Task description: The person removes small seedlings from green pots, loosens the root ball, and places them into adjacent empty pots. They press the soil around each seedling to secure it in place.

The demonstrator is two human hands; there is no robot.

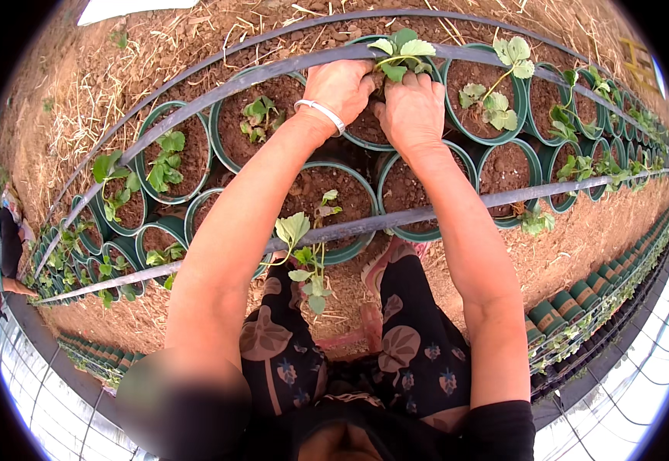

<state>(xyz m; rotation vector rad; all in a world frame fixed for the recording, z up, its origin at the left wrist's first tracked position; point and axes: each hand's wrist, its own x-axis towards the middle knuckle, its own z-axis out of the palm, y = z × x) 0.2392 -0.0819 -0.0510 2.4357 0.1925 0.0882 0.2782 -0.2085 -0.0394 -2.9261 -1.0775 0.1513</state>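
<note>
Both of my hands are at one green plastic pot [363, 140] of brown soil in the far row. My left hand [340, 89], with a pale bangle on the wrist, has its fingers curled at the left of a strawberry plant [399, 52]. My right hand [414, 106] bends its fingers down against the base of the same plant, on the right. The fingertips of both hands are hidden by the plant and the soil, so a grip cannot be told. The plant's leaves stand above a dark drip hose [305, 62].
Rows of potted strawberry plants [166, 161] run to both sides. Another hose [369, 223] crosses the near pots. Smaller stacked pots [565, 305] line the lower right. At the far left a person's hand [19, 287] reaches to the row. Straw [104, 98] lies on the soil.
</note>
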